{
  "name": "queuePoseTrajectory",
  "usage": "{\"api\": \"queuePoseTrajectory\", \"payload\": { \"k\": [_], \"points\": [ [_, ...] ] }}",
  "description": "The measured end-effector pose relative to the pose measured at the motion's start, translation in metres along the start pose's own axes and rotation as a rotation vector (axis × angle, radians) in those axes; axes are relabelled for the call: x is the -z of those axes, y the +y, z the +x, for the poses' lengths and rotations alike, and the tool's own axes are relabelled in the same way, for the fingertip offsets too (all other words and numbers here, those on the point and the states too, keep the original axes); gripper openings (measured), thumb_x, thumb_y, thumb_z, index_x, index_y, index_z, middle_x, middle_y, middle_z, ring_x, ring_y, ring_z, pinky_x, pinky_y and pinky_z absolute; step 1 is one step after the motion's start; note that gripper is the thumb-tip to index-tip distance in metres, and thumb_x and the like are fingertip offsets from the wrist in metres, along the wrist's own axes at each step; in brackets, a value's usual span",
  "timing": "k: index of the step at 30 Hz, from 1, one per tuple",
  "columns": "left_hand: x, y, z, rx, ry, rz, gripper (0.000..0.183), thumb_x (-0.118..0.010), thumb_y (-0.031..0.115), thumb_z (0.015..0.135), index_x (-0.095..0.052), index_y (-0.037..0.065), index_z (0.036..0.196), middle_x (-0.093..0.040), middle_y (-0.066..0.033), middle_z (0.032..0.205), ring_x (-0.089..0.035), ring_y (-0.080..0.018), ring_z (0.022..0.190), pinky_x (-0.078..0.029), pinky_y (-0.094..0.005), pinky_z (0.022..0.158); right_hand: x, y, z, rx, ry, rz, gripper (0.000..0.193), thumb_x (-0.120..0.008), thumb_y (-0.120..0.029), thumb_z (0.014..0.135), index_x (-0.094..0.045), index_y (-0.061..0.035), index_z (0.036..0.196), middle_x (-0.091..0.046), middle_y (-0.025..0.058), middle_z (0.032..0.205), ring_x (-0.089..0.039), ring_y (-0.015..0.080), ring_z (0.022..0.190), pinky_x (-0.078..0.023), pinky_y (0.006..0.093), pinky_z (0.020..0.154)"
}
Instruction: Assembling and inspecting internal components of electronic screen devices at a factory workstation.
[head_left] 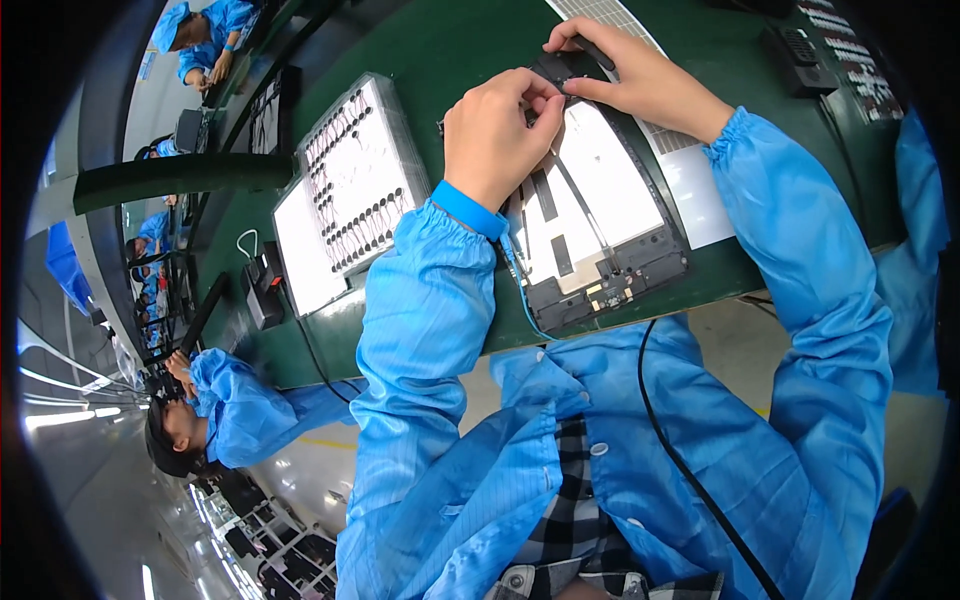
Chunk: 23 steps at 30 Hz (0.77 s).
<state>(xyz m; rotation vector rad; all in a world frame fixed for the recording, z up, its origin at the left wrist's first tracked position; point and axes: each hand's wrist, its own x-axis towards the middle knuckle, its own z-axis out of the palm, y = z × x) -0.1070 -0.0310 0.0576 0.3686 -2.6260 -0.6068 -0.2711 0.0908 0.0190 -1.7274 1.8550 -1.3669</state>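
An opened tablet-like device point(655, 258) lies on the green bench in front of me, with a black frame and a large white panel inside. Over its far end, my left hand point(492, 132) has its thumb and fingers pinched together. Whatever sits in that pinch is hidden. My right hand point(640, 82) is closed around a dark, slim, rod-like tool point(594, 52), its thumb reaching down to the device's black far edge. Both hands nearly meet there. A blue band point(468, 210) circles my left wrist, and its blue cord runs down beside the device.
Left of the device, a clear tray point(372, 180) holds rows of small black round parts with leads. A black box point(264, 288) stands nearer the bench edge. A pale gridded strip point(690, 165) runs beside the device; another black box point(800, 60) sits far right. Co-workers point(235, 405) sit along the left.
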Motion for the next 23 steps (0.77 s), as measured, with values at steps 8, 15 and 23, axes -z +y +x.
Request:
{"api": "queuePoseTrajectory", "payload": {
  "k": [8, 15, 23],
  "points": [
    [0.008, 0.003, 0.01, 0.226, -0.153, -0.073, 0.016, -0.071, 0.022, 0.081, -0.07, 0.006, 0.082, -0.065, -0.0016, 0.069, -0.061, -0.0159, 0.061, -0.049, -0.0298, 0.057, 0.008, -0.014, 0.0, 0.01, 0.04, -0.102, 0.041, -0.07, -0.02, 0.089, -0.054, -0.0093, 0.126, -0.06, 0.0091, 0.127, -0.056, 0.0254, 0.121, -0.043, 0.0351, 0.104],
    [0.018, -0.011, -0.033, -0.089, 0.228, -0.186, 0.042, -0.068, 0.011, 0.086, -0.055, 0.003, 0.125, -0.053, -0.0168, 0.129, -0.05, -0.0347, 0.123, -0.039, -0.0398, 0.105, 0.034, -0.034, -0.009, -0.034, 0.189, -0.325, 0.019, -0.057, -0.024, 0.098, -0.062, -0.0103, 0.109, -0.073, 0.0017, 0.088, -0.058, 0.0236, 0.089, -0.038, 0.0426, 0.098],
    [-0.005, 0.002, -0.088, 0.133, 0.364, -0.575, 0.079, -0.07, 0.023, 0.089, -0.022, 0.002, 0.148, -0.004, -0.0248, 0.156, -0.012, -0.0386, 0.147, -0.019, -0.044, 0.119, 0.01, -0.066, -0.056, -0.02, 0.062, -0.299, 0.014, -0.075, -0.017, 0.082, -0.064, -0.0089, 0.086, -0.074, 0.007, 0.093, -0.067, 0.0253, 0.111, -0.008, 0.0529, 0.121]
  ]
}}
